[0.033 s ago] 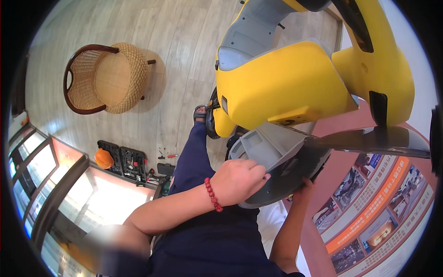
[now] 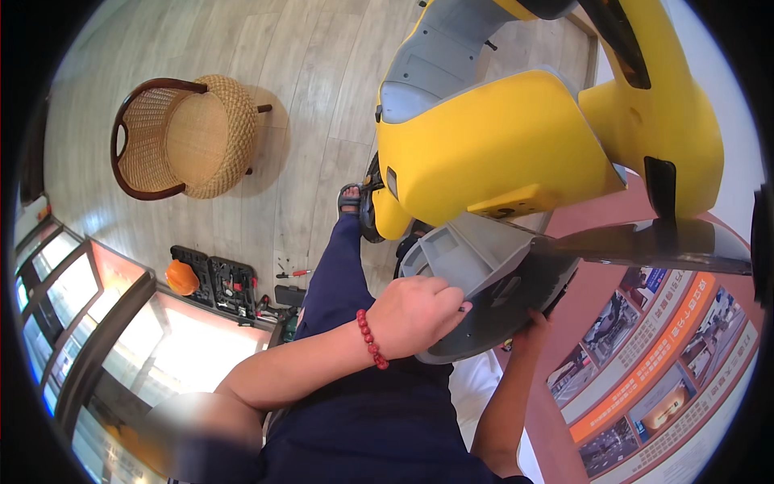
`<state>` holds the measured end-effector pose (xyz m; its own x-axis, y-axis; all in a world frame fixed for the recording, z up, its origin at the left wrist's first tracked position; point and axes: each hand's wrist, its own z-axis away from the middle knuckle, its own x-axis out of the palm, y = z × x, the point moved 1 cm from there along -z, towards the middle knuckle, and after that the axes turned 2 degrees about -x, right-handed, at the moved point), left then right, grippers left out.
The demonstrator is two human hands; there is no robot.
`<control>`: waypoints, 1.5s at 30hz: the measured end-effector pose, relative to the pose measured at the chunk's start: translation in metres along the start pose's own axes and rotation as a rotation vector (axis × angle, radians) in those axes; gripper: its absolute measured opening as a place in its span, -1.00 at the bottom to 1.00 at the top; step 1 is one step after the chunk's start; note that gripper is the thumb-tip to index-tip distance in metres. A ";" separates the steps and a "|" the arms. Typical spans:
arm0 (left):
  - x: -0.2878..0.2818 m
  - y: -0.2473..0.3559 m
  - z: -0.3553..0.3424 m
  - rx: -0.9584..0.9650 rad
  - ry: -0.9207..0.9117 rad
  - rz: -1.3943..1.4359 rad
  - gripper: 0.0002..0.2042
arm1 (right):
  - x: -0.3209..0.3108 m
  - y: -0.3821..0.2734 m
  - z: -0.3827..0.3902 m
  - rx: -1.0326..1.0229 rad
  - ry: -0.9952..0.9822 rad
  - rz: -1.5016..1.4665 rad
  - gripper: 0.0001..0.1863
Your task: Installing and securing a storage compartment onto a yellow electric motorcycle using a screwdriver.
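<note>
A grey plastic tray-like part [image 2: 459, 260] with shallow compartments adjoins a dark rounded panel [image 2: 492, 323], below a yellow scooter-like body [image 2: 500, 145]. My left hand [image 2: 419, 316], with red beads at the wrist, is closed in a fist over the left edge of these parts. A small dark tip shows by its fingers; what it grips is hidden under the hand. At the panel's lower right rim, my right hand [image 2: 532, 329] holds on, its fingers partly out of sight beneath the edge.
A wicker chair [image 2: 197, 137] stands on the wood floor at left. An open black tool case [image 2: 232, 282], an orange helmet [image 2: 182, 277] and a red-handled tool [image 2: 301, 273] lie nearer. A dark glossy piece [image 2: 645, 242] juts out right, before a printed wall board [image 2: 645, 395].
</note>
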<state>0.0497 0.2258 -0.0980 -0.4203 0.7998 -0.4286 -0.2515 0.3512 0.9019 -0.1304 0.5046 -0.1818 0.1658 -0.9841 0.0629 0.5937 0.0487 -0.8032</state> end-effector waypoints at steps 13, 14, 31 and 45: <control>-0.013 -0.011 -0.002 -0.064 -0.123 -0.022 -0.72 | 0.009 -0.003 0.012 -0.052 0.097 0.005 -0.54; -0.011 -0.013 -0.001 -0.064 -0.133 -0.037 -0.74 | 0.010 -0.002 0.011 -0.051 0.113 -0.027 -0.54; -0.021 -0.026 -0.004 -0.293 -0.206 -0.088 -0.69 | 0.010 0.017 0.022 -0.078 0.154 0.191 -0.70; -0.032 0.001 -0.017 -0.339 -0.172 -0.045 -0.75 | 0.013 0.006 0.033 -0.100 0.081 0.153 -0.64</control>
<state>0.0476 0.1925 -0.0844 -0.2566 0.8673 -0.4264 -0.5531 0.2300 0.8007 -0.0984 0.4976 -0.1661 0.1815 -0.9773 -0.1090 0.4848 0.1854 -0.8547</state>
